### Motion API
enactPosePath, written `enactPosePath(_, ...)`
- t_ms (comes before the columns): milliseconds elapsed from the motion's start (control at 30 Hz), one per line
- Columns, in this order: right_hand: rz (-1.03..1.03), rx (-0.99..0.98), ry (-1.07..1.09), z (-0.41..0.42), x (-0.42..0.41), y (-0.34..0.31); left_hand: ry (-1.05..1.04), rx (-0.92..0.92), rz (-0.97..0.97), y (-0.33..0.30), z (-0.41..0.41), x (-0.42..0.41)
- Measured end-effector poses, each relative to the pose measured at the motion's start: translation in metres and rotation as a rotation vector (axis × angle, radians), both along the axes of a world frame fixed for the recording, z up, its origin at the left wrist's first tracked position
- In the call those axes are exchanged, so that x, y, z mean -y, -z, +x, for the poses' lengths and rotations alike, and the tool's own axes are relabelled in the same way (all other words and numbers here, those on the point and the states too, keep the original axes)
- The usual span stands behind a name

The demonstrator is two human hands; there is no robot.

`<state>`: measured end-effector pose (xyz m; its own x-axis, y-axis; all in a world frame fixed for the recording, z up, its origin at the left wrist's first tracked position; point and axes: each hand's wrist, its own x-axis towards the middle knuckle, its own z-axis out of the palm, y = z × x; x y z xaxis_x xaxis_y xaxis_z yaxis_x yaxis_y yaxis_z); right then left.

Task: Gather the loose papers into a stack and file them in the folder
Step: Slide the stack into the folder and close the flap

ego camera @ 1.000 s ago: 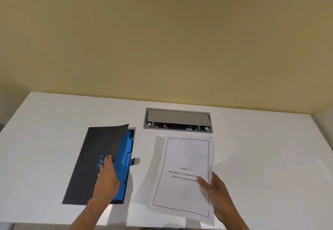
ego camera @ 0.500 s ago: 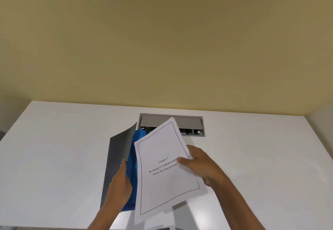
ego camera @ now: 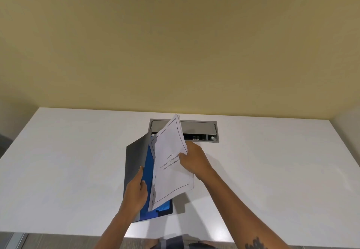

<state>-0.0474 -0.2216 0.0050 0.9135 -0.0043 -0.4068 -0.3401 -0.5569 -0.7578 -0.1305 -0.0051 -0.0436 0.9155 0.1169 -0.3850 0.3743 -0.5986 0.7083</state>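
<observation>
A stack of white printed papers [ego camera: 169,172] with a black border and a "Chapter 3" title is tilted in the air over the open folder. My right hand [ego camera: 191,158] grips the stack at its right edge. The folder has a dark grey cover [ego camera: 135,163], lifted upright, and a blue inside [ego camera: 148,167] lying on the white table [ego camera: 68,161]. My left hand [ego camera: 136,188] holds the raised cover by its edge. The lower left part of the papers overlaps the blue inside.
A grey recessed cable box [ego camera: 200,129] with a half-raised lid sits in the table behind the papers. A yellow wall stands beyond the far edge. The near table edge runs just below the folder.
My right hand lifted the papers from the table and carried them left over the folder. My left hand raised the grey cover from nearly flat to upright.
</observation>
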Motion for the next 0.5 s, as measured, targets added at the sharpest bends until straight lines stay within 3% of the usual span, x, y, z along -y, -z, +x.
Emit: enactPosePath(500, -0.086, 0.081, 0.045, -0.015, -0.038, 0.025, -0.059, 0.008, 0.013, 0.003, 0.002, 0.008)
